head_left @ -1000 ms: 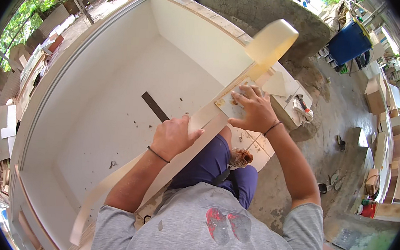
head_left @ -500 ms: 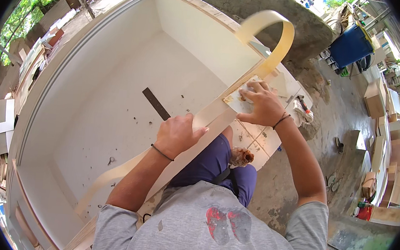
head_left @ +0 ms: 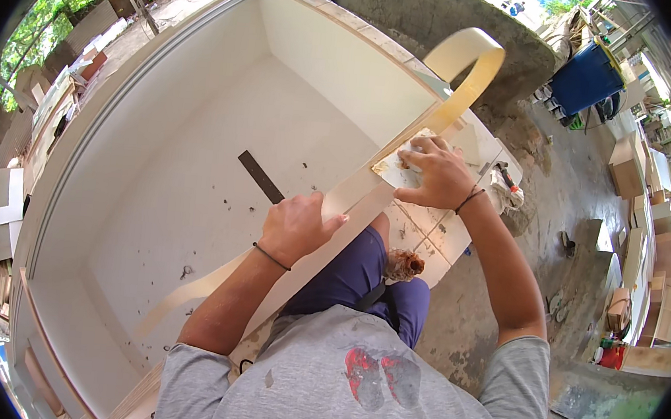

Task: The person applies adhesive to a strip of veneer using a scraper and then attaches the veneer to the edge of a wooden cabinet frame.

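Note:
A large white cabinet [head_left: 158,138] lies open side up in front of me. A long cream edging strip [head_left: 353,195] runs along its near edge, and its free end [head_left: 476,62] curls up in a loop at the far corner. My left hand [head_left: 296,226] grips that edge and the strip, fingers curled and thumb stretched along it. Farther along, my right hand [head_left: 434,172] presses a small pale block [head_left: 388,169] down on the strip. The strip's loose tail [head_left: 184,296] hangs inside the cabinet by my left forearm.
A dark flat bar [head_left: 260,177] and small chips lie on the cabinet's inner floor. To the right is rough concrete ground with a blue bin [head_left: 594,76], cardboard boxes [head_left: 627,163] and a red-handled tool [head_left: 505,180]. Stacked boards [head_left: 49,105] line the left side.
The strip's free end has bent from a flat upright tongue into a curled loop. My right hand with the block has slid a little farther along the edge. My left hand has barely moved.

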The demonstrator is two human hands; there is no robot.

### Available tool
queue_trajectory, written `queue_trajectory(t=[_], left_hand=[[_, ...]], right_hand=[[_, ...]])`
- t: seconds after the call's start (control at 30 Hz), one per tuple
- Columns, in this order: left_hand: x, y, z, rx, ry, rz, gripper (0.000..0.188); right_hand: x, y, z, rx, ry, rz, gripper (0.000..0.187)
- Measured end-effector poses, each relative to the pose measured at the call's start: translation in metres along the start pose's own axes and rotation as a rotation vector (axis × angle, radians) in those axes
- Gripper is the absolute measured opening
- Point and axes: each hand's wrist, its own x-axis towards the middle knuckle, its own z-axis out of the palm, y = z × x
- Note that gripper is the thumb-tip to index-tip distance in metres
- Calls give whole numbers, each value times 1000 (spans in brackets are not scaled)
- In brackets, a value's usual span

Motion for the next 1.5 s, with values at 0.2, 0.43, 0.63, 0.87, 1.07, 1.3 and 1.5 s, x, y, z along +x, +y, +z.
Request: queue_trajectory(t=[0.2, 0.43, 0.63, 0.87, 1.07, 1.3, 1.5], left_hand=[[1, 0, 2, -1, -13, -10, 55], [0, 3, -2, 3, -23, -23, 56], [2, -1, -1, -7, -44, -9, 57], [4, -4, 5, 12, 8, 22, 56], [15, 15, -11, 1, -89, 7, 58], [54, 32, -5, 6, -143, 4, 65], [29, 0, 6, -11, 129, 155, 68]], right_hand=[[3, -6, 8, -29, 36, -3, 73], [-1, -3, 4, -13, 8, -6, 72], [-11, -1, 1, 17, -19, 2, 63], [-31, -10, -27, -74, -186, 99, 62], [-29, -5, -32, 730, -8, -99, 65], [-5, 20, -5, 992, 5, -44, 56], [-5, 3, -8, 682, -13, -124, 58]])
